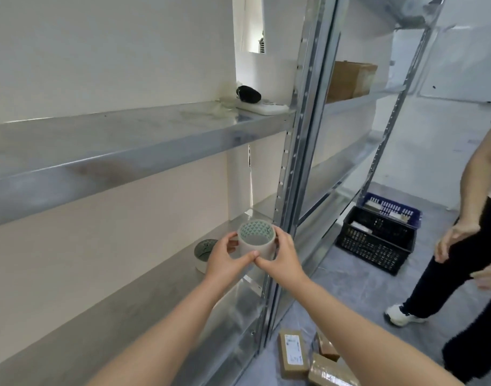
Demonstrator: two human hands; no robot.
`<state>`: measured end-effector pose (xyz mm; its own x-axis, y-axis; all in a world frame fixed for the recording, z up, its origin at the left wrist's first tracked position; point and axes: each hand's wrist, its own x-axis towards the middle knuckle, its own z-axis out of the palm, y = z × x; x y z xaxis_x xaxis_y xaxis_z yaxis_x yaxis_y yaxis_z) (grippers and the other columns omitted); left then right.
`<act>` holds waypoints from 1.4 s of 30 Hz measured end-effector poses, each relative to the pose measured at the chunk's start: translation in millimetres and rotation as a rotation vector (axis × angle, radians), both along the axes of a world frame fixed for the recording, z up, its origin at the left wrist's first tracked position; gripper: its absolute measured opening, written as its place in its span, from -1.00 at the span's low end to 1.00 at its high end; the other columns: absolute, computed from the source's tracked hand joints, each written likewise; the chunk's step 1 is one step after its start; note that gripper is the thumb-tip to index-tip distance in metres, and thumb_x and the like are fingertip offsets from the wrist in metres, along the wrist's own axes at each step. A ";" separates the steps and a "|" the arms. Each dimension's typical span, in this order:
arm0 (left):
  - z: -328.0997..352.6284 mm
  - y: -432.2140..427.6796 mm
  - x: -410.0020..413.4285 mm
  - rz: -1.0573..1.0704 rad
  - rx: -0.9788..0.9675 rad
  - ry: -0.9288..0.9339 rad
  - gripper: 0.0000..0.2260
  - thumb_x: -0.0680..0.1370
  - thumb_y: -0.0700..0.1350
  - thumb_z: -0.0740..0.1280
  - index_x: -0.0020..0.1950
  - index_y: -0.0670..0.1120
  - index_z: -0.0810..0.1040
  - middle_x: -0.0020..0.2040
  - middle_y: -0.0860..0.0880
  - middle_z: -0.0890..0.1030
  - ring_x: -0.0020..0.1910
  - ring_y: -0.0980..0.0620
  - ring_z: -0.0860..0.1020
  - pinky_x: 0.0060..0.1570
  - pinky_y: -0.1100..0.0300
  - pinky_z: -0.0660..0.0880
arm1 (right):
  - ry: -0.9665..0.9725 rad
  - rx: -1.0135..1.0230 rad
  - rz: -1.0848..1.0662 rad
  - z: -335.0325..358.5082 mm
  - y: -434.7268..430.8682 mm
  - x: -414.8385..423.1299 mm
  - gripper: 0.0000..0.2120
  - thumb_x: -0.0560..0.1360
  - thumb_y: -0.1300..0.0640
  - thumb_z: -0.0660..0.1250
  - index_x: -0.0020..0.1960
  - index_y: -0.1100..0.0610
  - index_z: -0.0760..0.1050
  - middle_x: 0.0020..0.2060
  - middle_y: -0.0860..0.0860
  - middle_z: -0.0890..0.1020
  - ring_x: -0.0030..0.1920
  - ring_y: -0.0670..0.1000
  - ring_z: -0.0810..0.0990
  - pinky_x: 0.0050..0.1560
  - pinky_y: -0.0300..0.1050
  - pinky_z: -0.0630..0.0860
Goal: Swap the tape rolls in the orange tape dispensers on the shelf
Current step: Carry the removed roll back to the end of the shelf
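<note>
I hold a roll of clear tape [257, 240] with a green-patterned core over the lower metal shelf [127, 316]. My left hand [225, 260] grips its left side and my right hand [280, 260] grips its right side, thumbs meeting at the front. A second roll [204, 249], partly hidden behind my left hand, lies on the shelf to the left. No orange dispenser is visible.
An upper shelf [127, 140] carries a white power strip [262, 108] and a black pouch [248, 93]. Another person [461, 240] stands at the right. A black crate [375, 240] and a blue crate [392, 210] sit on the floor, with cardboard parcels [293, 353] near the shelf post.
</note>
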<state>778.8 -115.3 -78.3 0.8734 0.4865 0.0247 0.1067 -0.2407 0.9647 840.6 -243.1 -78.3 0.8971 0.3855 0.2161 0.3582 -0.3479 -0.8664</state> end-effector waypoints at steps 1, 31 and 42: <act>-1.0 3.4 10.9 -0.016 0.011 0.014 -0.37 0.30 0.04 0.53 0.31 0.01 0.38 0.22 0.01 0.54 0.14 0.06 0.50 0.20 0.11 0.44 | 0.014 -0.007 0.009 -1.3 4.6 12.3 -0.30 0.29 0.09 0.47 0.36 0.01 0.26 0.20 -0.07 0.32 0.22 -0.12 0.37 0.29 -0.20 0.33; -62.8 59.9 118.0 0.189 0.549 0.565 -0.48 0.41 0.22 0.32 0.33 0.07 0.42 0.35 0.00 0.48 0.48 -0.02 0.21 0.48 -0.05 -0.10 | 0.196 -0.328 0.399 -72.1 77.5 161.0 -0.36 0.26 0.05 0.50 0.24 0.13 0.31 0.03 -0.01 0.54 0.05 0.02 0.55 0.07 -0.14 0.52; -45.3 44.3 97.3 0.237 0.651 0.637 -0.34 0.47 0.19 0.28 0.50 0.03 0.14 0.53 0.02 0.20 0.55 -0.01 -0.06 0.48 -0.03 -0.26 | 0.178 -0.346 0.489 -61.0 61.8 163.1 -0.08 0.34 0.09 0.47 0.50 0.11 -0.04 0.45 0.09 0.23 0.44 0.10 0.25 0.41 0.01 0.29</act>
